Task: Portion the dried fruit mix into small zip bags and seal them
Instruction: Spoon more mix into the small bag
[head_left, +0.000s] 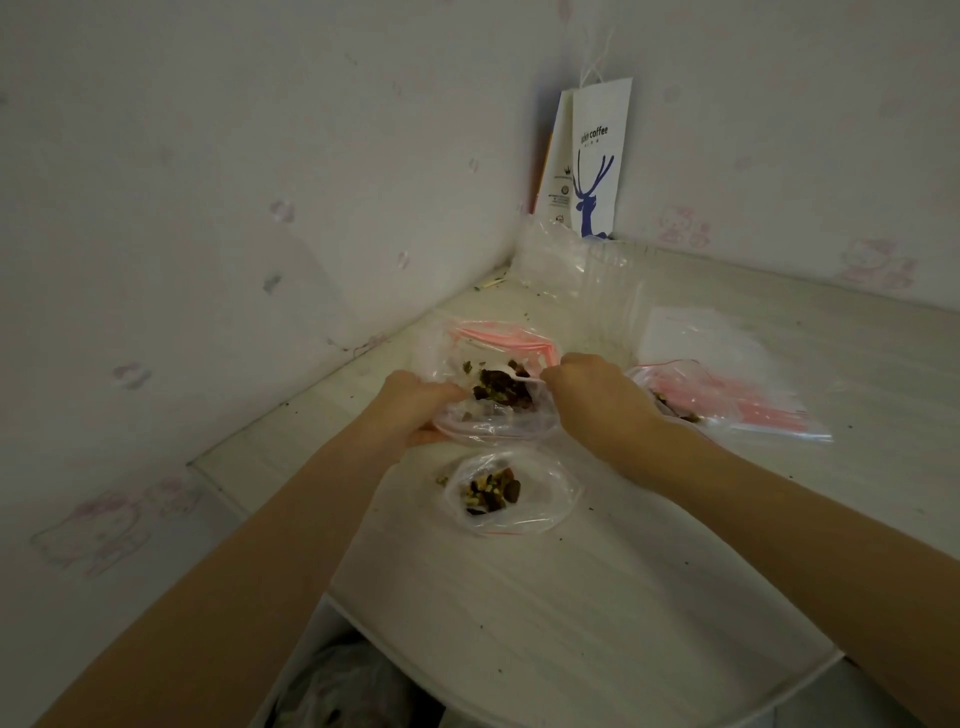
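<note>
My left hand (415, 405) grips the left edge of a small clear zip bag (493, 423) and holds its mouth wide. My right hand (597, 395) holds a white spoon (524, 375) heaped with dark dried fruit mix (501, 389) just above that mouth. A second small zip bag (511, 493) lies open on the table in front of it, with a portion of mix inside. Behind my hands lies a larger clear bag with a pink zip (498, 338). To the right lies a stack of small zip bags with pink strips (748, 405).
The white table (597, 597) sits in a wall corner, with crumbs scattered on it. A white paper coffee bag (592, 161) leans in the corner behind crumpled clear plastic (561, 254). An open drawer or bin (343, 686) shows below the table's near edge.
</note>
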